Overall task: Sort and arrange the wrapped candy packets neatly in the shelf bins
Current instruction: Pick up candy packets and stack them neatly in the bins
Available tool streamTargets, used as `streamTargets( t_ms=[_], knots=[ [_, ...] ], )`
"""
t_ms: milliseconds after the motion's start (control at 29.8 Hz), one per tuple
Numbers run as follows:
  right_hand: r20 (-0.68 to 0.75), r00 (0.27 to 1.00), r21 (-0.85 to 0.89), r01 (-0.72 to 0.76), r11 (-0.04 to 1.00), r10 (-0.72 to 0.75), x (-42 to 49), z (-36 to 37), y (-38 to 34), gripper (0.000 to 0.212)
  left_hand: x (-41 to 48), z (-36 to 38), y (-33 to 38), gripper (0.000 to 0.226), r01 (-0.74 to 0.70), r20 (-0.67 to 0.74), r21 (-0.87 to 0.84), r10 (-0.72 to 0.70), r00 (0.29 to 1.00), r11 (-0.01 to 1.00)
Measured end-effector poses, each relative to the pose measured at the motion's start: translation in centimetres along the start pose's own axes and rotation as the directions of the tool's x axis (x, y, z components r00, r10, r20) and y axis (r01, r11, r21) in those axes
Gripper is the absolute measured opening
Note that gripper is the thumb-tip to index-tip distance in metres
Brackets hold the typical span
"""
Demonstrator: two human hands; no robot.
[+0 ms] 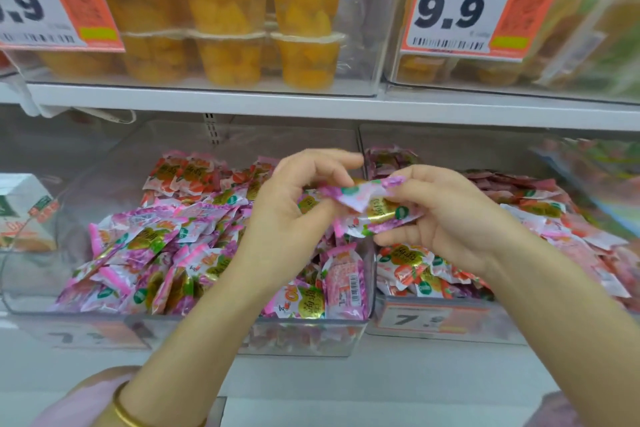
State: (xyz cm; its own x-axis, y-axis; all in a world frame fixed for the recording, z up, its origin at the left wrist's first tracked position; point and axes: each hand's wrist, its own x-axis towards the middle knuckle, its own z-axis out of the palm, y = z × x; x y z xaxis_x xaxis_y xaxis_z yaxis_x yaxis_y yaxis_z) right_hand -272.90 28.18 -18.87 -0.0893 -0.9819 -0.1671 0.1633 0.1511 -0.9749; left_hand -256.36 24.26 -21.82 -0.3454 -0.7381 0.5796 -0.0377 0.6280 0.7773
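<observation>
Above the clear bin (207, 333), candy packets (377, 213) are pinched in the grip of left hand (291, 218) and right hand (450, 222)

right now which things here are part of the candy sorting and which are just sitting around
In the job: purple packets held in the left hand and right hand; left bin; right bin.
Just lying about: fruit cups; price tag; white box.

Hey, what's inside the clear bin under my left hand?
Mostly purple-pink candy packets, with red-orange packets heaped at the back. The left hand covers part of the clear bin, and its bottom is buried under packets.
</observation>
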Motion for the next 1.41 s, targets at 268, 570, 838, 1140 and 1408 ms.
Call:
streamTargets(
  t_ms=[268, 570, 838, 1140, 1408],
  knots=[
    [0.089, 0.996, 0.345, -0.041, 0.938, 0.011, 0.0, -0.1, 1.0, 0.051, -0.2, 0.7, -0.5, 0.036, 0.083, 0.092, 0.046, -0.087, 0.992, 0.996],
    [-0.17, 0.97, 0.018, 0.177, 0.984, -0.172, -0.3, -0.3, 1.6, 0.033, -0.1, 1.4, 0.6, 0.034, 0.391, 0.028, -0.155, -0.391, 0.92, 0.907],
    [-0.064, 0.969, -0.425, 0.191, 0.885, -0.24, -1.3, -1.4, 0.4, 0.03, 0.1, 1.9, 0.7, 0.033, 0.373, 0.009, -0.208, -0.38, 0.925, 0.904],
    [0.014, 0.995, -0.542, 0.088, 0.836, -0.095, -1.7, -5.0, -0.3, 0.015, 1.7, 4.9, 1.1, 0.026, 0.223, 0.141, 0.162, -0.246, 0.959, 0.961],
    [-0.459, 0.887, 0.083, -0.005, 0.997, 0.043, 1.0, -10.7, -0.4, 0.015, 3.1, 6.7, -0.7, 0.019, -0.02, 0.218, 0.516, -0.109, 0.97, 0.856]
  ],
)
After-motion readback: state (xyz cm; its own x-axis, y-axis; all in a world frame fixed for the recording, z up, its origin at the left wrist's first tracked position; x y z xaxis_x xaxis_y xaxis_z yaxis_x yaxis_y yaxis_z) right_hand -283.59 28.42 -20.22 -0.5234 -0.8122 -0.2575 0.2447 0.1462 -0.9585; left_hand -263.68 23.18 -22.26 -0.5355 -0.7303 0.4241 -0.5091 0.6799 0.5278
